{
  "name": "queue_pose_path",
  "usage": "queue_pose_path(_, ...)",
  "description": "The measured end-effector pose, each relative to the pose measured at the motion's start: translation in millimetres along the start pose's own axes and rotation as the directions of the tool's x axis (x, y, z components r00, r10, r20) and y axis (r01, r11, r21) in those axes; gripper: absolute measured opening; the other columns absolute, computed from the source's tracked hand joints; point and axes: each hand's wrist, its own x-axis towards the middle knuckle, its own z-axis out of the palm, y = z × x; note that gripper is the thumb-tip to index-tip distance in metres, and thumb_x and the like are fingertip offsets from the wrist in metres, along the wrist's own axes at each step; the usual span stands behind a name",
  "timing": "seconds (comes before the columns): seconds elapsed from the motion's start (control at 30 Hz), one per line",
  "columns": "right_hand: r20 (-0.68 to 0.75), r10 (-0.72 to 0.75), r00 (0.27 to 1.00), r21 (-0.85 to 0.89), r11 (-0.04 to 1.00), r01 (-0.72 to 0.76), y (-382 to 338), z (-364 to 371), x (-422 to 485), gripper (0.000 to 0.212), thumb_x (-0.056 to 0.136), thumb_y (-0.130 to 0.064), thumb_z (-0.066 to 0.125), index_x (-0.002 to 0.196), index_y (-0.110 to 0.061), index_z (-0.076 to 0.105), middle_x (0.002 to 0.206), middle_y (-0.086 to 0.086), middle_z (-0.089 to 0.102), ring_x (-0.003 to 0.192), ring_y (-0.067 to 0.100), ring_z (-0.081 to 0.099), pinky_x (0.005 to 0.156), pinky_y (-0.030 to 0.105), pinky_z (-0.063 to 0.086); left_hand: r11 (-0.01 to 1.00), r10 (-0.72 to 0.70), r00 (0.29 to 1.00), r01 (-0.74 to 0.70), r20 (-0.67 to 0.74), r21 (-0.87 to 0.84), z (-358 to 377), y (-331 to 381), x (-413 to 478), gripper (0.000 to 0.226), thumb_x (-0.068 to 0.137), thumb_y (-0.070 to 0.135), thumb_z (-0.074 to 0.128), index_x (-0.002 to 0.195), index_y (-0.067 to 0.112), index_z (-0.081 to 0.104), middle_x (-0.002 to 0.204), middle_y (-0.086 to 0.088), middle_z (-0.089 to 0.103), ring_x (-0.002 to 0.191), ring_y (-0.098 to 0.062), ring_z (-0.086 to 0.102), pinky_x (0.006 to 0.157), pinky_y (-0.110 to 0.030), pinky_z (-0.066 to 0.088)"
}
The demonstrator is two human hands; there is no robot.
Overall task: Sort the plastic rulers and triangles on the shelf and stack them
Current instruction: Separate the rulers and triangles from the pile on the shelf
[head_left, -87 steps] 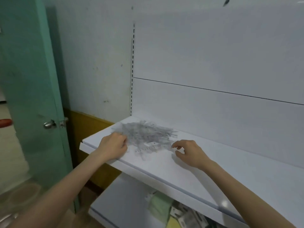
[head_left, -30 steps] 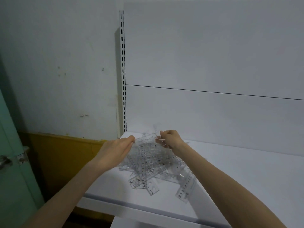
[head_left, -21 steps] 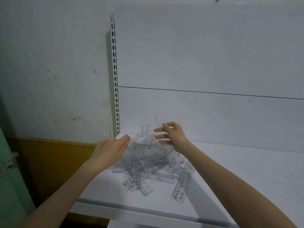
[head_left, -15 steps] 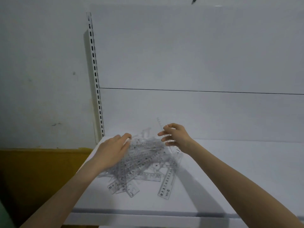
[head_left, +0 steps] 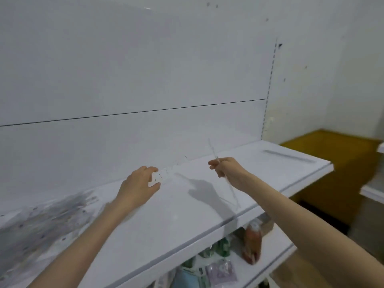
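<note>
Hands: right hand pinches clear ruler; left hand grips clear piece.
Change: I see both carried off the pile, shelf left end; sorting starts.

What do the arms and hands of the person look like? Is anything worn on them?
Both arms are bare as far as the frame shows: the left forearm and the right forearm have no sleeves. The left hand and the right hand wear no gloves; no watch, ring or bracelet is visible.
</note>
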Motion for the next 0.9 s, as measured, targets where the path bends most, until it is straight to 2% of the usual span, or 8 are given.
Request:
queue_pose_path(0.1,-0.099,0.027,0.995,0.012,1.0,-0.026,16.9,-63.8,4.2,0.031,0.085,0.018,0.031,0.102,0.011,0.057,0.087,0.01,0.051,0.071,0.01,0.045,0.059,0.017,0.032,0.999,0.042,0.999,-0.042,0.003,0.018,33.4,54.5,19.9,0.041,0.088,0.038,0.058,0.127,0.034,0.051,0.087,0.007,0.056,0.088,-0.019,0.055,0.072,-0.03,0.043)
queue_pose_path(0.17,-0.142,0.031,0.989,-0.025,0.999,-0.035,32.0,-104.9,12.0,0.026,0.09,0.014,0.034,0.108,0.027,0.046,0.083,0.012,0.048,0.07,0.013,0.042,0.064,0.019,0.036,0.998,0.056,0.998,-0.056,0.004,0.019,55.7,89.3,32.9,0.04,0.087,0.04,0.058,0.127,0.037,0.051,0.085,0.007,0.057,0.09,-0.021,0.057,0.074,-0.032,0.046)
queue_pose_path(0.27,-0.116,-0.013,0.993,-0.092,0.996,0.002,48.6,-161.6,21.9,0.028,0.098,-0.002,0.036,0.117,0.018,0.044,0.114,0.024,0.055,0.101,0.026,0.056,0.1,0.041,0.046,0.999,0.05,0.999,-0.05,0.01,0.018,92.0,138.4,56.2,0.04,0.087,0.039,0.059,0.126,0.037,0.051,0.084,0.006,0.057,0.091,-0.023,0.058,0.075,-0.032,0.045)
queue_pose_path(0.33,-0.045,-0.056,0.997,-0.165,0.985,0.048,54.7,-201.7,28.2,0.029,0.101,-0.008,0.032,0.127,0.0,0.043,0.121,0.015,0.055,0.108,0.026,0.06,0.091,0.042,0.053,1.0,0.03,0.999,-0.03,0.016,0.002,119.1,171.1,74.1,0.04,0.087,0.04,0.059,0.126,0.035,0.051,0.085,0.006,0.058,0.091,-0.023,0.058,0.075,-0.032,0.045)
queue_pose_path(0.47,0.011,-0.13,0.991,-0.512,0.851,0.117,68.1,-283.5,58.3,0.047,0.097,-0.01,0.029,0.144,-0.016,0.025,0.111,0.011,0.059,0.073,0.016,0.059,0.052,0.025,0.048,1.0,-0.024,0.998,0.024,0.066,0.007,171.1,238.8,113.8,0.041,0.088,0.044,0.056,0.126,0.031,0.049,0.097,0.0,0.063,0.094,-0.025,0.059,0.08,-0.035,0.048)
queue_pose_path(0.53,-0.01,-0.176,0.984,-0.607,0.784,0.133,80.6,-321.2,77.1,0.048,0.094,-0.011,0.038,0.139,-0.009,0.024,0.111,0.016,0.056,0.07,0.017,0.053,0.057,0.031,0.045,0.998,-0.056,0.996,0.056,0.071,0.007,193.0,267.1,131.8,0.04,0.087,0.045,0.055,0.125,0.029,0.049,0.102,-0.002,0.063,0.096,-0.027,0.058,0.081,-0.036,0.048)
queue_pose_path(0.67,0.022,-0.16,0.987,-0.705,0.698,0.129,98.4,-381.4,110.7,0.055,0.082,-0.006,0.052,0.13,-0.012,0.027,0.127,0.008,0.04,0.099,0.02,0.049,0.084,0.038,0.05,0.99,-0.136,0.986,0.134,0.094,0.035,225.3,305.0,158.0,0.043,0.083,0.038,0.059,0.123,0.03,0.05,0.103,-0.001,0.063,0.096,-0.026,0.058,0.078,-0.033,0.046)
queue_pose_path(0.9,0.148,-0.123,0.981,-0.763,0.617,0.193,120.7,-420.7,176.4,0.055,0.08,-0.009,0.063,0.133,-0.008,0.046,0.135,0.01,0.039,0.094,0.014,0.053,0.075,0.021,0.04,0.971,-0.216,0.969,0.226,0.119,-0.076,250.2,315.2,187.2,0.053,0.075,0.012,0.063,0.126,0.018,0.049,0.095,-0.002,0.057,0.09,-0.024,0.053,0.075,-0.033,0.046)
